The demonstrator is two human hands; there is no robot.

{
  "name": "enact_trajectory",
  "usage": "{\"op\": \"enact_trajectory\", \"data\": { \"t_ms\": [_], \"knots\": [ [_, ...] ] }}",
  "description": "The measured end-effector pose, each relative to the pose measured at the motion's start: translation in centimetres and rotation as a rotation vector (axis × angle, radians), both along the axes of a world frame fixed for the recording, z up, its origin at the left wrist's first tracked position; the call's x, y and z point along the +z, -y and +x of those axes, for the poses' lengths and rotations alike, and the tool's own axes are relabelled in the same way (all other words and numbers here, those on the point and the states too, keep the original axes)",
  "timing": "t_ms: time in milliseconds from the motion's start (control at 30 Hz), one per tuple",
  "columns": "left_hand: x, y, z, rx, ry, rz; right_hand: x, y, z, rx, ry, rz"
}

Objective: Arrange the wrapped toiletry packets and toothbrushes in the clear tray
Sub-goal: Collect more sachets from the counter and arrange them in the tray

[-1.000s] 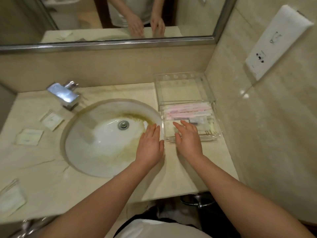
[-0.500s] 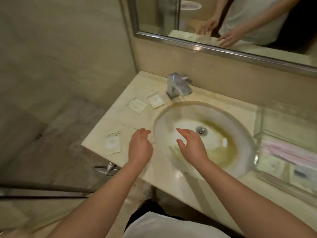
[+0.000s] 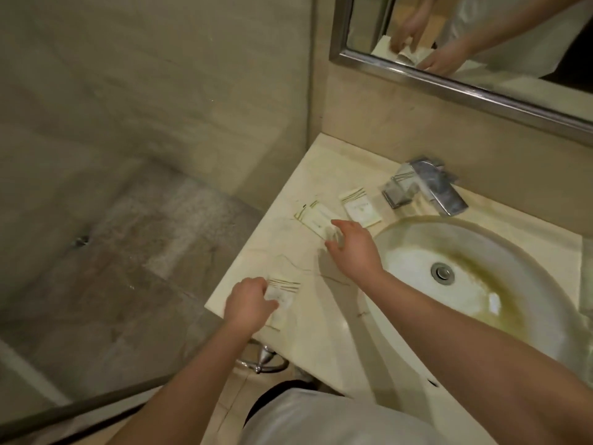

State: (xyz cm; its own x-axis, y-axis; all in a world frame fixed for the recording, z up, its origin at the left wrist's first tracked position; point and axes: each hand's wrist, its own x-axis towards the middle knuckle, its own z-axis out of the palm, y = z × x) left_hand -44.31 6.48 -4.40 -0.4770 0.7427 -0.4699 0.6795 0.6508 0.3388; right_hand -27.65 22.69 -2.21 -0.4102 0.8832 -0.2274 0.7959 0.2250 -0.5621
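Three white wrapped toiletry packets with gold stripes lie on the counter left of the sink. My left hand [image 3: 250, 303] pinches the nearest packet [image 3: 284, 292] by the counter's front edge. My right hand [image 3: 353, 248] closes finger and thumb on the near corner of the middle packet [image 3: 316, 220], which looks like two overlapping wrappers. A third packet [image 3: 361, 208] lies untouched beside the faucet. Only a sliver of the clear tray [image 3: 588, 274] shows at the right edge; its contents are out of view.
The stained oval sink [image 3: 481, 284] fills the counter's right half, with the chrome faucet [image 3: 426, 187] behind it. A mirror [image 3: 481, 43] hangs above. The counter [image 3: 288, 252] ends at the left in a drop to the tiled floor [image 3: 112, 252]. A metal ring [image 3: 263, 364] hangs under the front edge.
My view has swung left from the tray to the counter's left end. Both hands moved left from above the sink and have come down on two packets.
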Motion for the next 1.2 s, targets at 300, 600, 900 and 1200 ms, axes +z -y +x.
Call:
{"op": "enact_trajectory", "data": {
  "t_ms": [300,600,900,1200],
  "knots": [
    [2.8,-6.1,-2.8,0.073,0.324,0.341,-1.7,-2.6,-3.9,-0.097,0.231,0.088],
    [3.2,-21.7,1.7,-0.231,0.355,0.384,0.2,-1.6,4.5,-0.61,-0.213,-0.186],
    [-0.9,-26.2,7.6,-0.365,0.108,0.275,3.0,1.2,14.9,-0.837,-0.375,-0.108],
    [3.0,-17.2,16.9,-0.279,0.5,0.326,5.3,5.9,24.2,-0.966,-0.747,-0.063]
  ]
}}
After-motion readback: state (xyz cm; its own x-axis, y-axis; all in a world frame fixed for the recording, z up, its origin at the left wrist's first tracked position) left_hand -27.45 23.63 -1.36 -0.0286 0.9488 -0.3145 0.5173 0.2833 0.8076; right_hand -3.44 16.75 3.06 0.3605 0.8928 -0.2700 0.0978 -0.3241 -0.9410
